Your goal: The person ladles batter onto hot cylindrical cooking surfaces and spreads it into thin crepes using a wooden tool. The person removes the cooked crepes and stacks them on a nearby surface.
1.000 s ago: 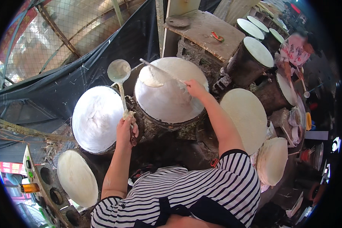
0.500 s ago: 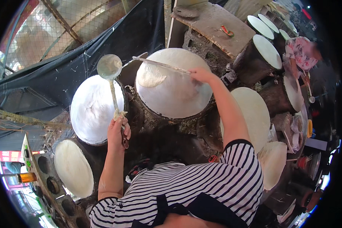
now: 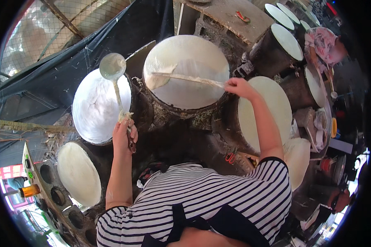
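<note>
My left hand (image 3: 125,132) is closed round the handle of a long metal ladle (image 3: 112,66), with pale dough stuck to the handle above my fingers. The ladle's bowl hangs over the far edge of a shiny round griddle (image 3: 102,108) on the left. My right hand (image 3: 240,87) grips one end of a long, thin, batter-coated spreader (image 3: 193,78). That spreader lies across the round middle griddle (image 3: 187,99). A thick patch of pale batter (image 3: 160,80) sits on this griddle's left side, by the spreader's far end, and a thin pale layer covers its far part.
Pale sheets cover the lower-left griddle (image 3: 79,173) and the right griddle (image 3: 270,111). A thin pale round sheet (image 3: 297,158) lies farther right. More griddles on dark drums (image 3: 272,55) stand at the far right, near another person (image 3: 321,45). A board (image 3: 235,24) lies behind.
The spreader has come nearer to me and turned, its left end now on the batter patch. My right hand has shifted right and nearer. The ladle stays in my left hand.
</note>
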A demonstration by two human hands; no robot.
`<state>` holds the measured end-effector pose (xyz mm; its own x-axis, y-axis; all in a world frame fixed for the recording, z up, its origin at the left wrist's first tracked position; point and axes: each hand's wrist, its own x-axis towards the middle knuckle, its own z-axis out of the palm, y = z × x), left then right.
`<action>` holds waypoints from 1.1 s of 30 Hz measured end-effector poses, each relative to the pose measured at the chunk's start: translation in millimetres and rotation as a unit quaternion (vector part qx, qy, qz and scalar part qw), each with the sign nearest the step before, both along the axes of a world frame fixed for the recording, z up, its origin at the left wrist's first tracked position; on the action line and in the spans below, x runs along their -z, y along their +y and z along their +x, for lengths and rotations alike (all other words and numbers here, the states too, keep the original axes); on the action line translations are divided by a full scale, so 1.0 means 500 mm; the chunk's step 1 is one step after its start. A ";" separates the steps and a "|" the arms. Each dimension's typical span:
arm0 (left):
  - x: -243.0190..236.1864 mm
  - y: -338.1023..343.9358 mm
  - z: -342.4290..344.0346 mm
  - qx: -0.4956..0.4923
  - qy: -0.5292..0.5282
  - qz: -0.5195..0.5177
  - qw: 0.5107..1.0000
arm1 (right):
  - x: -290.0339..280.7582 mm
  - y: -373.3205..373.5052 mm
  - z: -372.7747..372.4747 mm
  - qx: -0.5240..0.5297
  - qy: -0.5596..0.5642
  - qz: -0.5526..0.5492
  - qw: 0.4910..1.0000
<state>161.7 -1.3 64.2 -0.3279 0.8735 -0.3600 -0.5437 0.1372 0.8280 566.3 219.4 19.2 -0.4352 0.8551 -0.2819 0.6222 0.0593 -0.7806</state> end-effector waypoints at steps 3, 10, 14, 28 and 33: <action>0.008 0.003 -0.028 0.026 -0.014 -0.010 1.000 | 0.058 -0.163 -0.072 0.094 -0.005 0.010 0.995; 0.022 -0.008 -0.115 0.086 0.003 -0.015 0.996 | 0.141 -0.316 -0.674 0.246 0.417 -0.276 0.830; 0.004 -0.020 -0.153 0.095 0.015 -0.033 0.995 | 0.177 -0.375 -0.720 0.340 0.502 -0.262 0.750; -0.004 -0.011 -0.177 0.165 0.005 -0.011 0.986 | 0.177 -0.389 -0.731 0.394 0.433 -0.190 0.788; 0.014 0.004 -0.169 0.199 -0.005 -0.016 0.980 | 0.139 -0.480 -0.652 0.412 0.463 -0.221 0.753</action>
<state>77.3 0.6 57.2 0.0411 0.9199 -0.3900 -0.4496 0.3656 0.8150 240.1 -20.4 -50.3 0.0064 0.8539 -0.5204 -0.5178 -0.4424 -0.7322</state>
